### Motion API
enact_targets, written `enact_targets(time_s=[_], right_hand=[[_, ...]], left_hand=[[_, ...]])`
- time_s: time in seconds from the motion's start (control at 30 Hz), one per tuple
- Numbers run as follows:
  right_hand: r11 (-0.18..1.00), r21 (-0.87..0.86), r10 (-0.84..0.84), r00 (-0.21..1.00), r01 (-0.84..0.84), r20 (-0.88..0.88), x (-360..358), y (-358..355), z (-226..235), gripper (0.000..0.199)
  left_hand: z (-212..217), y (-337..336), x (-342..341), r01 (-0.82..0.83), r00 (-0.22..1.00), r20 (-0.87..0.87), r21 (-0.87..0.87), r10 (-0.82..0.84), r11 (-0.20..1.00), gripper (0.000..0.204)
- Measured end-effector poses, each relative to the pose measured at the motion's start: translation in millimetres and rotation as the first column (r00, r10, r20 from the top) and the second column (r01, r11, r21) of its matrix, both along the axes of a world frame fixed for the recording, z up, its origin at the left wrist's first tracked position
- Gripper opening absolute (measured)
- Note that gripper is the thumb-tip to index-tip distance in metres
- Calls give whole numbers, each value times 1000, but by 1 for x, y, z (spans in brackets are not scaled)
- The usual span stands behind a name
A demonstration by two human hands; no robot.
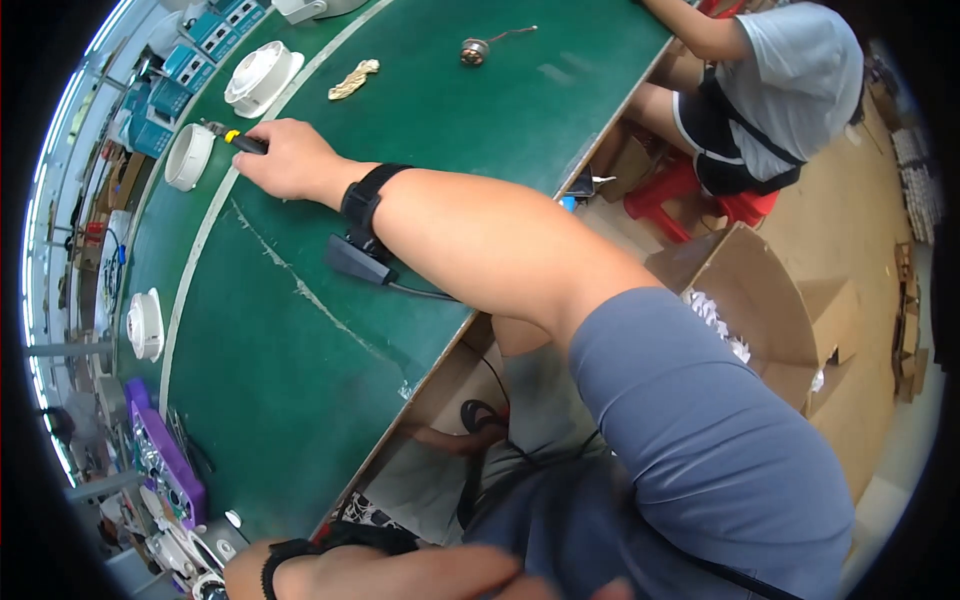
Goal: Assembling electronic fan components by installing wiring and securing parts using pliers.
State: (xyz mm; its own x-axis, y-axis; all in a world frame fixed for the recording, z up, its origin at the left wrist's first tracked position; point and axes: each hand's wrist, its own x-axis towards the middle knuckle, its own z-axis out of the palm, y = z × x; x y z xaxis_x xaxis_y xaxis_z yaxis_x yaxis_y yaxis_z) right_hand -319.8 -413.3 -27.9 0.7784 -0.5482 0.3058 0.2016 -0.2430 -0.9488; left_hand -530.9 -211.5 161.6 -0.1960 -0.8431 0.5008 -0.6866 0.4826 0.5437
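Observation:
Stretched far across the green table (270,390), my right hand (290,160) is closed around a hand tool (246,141) with a black-and-yellow handle. The tool's metal end points left; its exact kind is unclear. Just beyond that end stands a white ring-shaped housing (188,157), and whether they touch I cannot tell. A larger white round housing (262,80) lies a little farther back. At the lower edge is my left hand (450,575), low beside my body, its fingers smeared by motion. Black straps circle both wrists.
A small motor (474,51) with a wire and a crumpled beige cloth (355,80) lie farther off. Another white housing (145,325) and a purple tray (165,455) line the left side. A person (790,90) sits upper right; an open cardboard box (760,290) stands on the floor.

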Motion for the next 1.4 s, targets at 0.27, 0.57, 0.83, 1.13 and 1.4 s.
enact_targets(time_s=[0.27,0.57,0.83,1.13,1.4], right_hand=[[997,-59,-40,998,43,49,9,3,-2,43],[998,-57,-36,998,39,44,3,2,-3,40],[999,-29,-24,995,27,96,0,7,-1,31],[999,10,36,999,-36,-22,10,13,-2,47],[992,104,82,986,-68,-144,-16,-16,6,48]], left_hand=[[12,-7,7,56,987,148,13,-57,998,37],[-47,96,85,-477,867,-175,-19,467,879,21],[-169,163,262,-705,55,-846,343,530,620,46],[-184,167,249,-682,-85,-824,457,560,570,33],[-183,135,239,-584,-76,-872,432,484,687,24]])
